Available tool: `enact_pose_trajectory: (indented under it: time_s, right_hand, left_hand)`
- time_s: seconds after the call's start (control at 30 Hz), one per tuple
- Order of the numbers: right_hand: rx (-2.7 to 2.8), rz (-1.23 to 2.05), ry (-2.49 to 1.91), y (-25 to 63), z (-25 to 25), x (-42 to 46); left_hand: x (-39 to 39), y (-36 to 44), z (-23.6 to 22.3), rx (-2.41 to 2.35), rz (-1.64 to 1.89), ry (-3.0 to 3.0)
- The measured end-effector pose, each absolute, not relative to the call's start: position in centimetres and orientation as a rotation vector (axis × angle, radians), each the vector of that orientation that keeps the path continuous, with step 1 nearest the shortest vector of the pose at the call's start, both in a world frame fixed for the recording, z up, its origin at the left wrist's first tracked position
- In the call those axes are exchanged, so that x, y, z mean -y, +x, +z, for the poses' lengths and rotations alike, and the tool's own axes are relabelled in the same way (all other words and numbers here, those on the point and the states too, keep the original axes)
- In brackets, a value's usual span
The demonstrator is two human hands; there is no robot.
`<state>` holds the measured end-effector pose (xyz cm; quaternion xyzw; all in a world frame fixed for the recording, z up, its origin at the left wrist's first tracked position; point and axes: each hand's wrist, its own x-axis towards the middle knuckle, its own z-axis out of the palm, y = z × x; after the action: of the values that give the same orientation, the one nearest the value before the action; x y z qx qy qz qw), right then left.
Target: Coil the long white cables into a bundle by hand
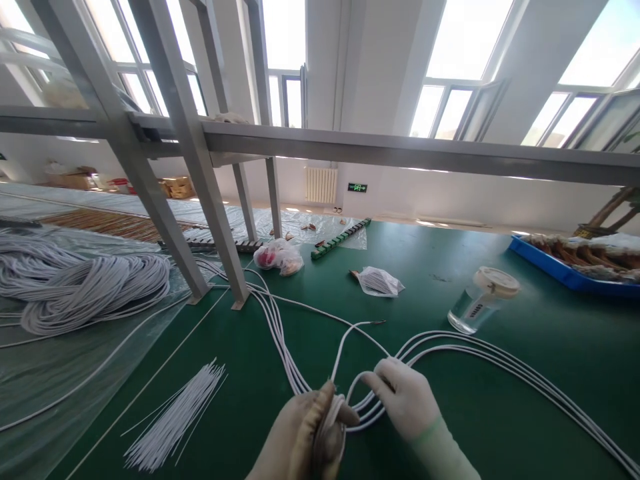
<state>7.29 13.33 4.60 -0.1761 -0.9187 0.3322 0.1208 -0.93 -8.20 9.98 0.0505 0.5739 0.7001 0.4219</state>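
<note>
My left hand [299, 437], in a worn tan glove, grips a coiled bunch of white cable [330, 427] near the bottom edge. My right hand [405, 397], in a white glove, pinches a strand of the same cable just beside the coil. Several white cables [500, 360] loop out to the right across the green table [450, 280], and others [275, 327] run back to the left. One loose cable end [373, 323] with bare copper points away above my hands.
A bundle of short white ties [175, 417] lies front left. A big heap of white cable [85, 283] rests on plastic sheet at left. Grey frame legs [215, 220] stand mid-left. A clear lidded cup [483, 300], small plastic bags [380, 281] and a blue tray [565, 273] lie beyond.
</note>
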Motion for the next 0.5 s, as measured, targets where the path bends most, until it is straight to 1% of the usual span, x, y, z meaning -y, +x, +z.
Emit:
enact_pose_trajectory:
  time_s: [0.07,0.1,0.2,0.37,0.5]
  right_hand:
    - [2.672,0.936,-0.494,6.3,5.6,-12.3]
    - [2.672,0.930,-0.477,5.9,5.9,-11.7]
    - [2.670,0.858,-0.424,5.6,6.0,-9.6]
    - [2.722,0.632,-0.258,7.2,4.9,-6.9]
    - [2.807,0.511,-0.303,8.5,3.8,-5.4]
  left_hand:
    - [7.4,-0.2,9.4,-1.709,1.567,0.267]
    - [7.0,-0.1,8.9,-1.760,1.490,0.309]
    - [6.2,0.0,7.6,-1.717,1.435,0.318]
    - [6.4,0.0,6.4,-1.817,1.598,0.189]
    - [6.0,0.3,5.6,-1.582,1.758,0.056]
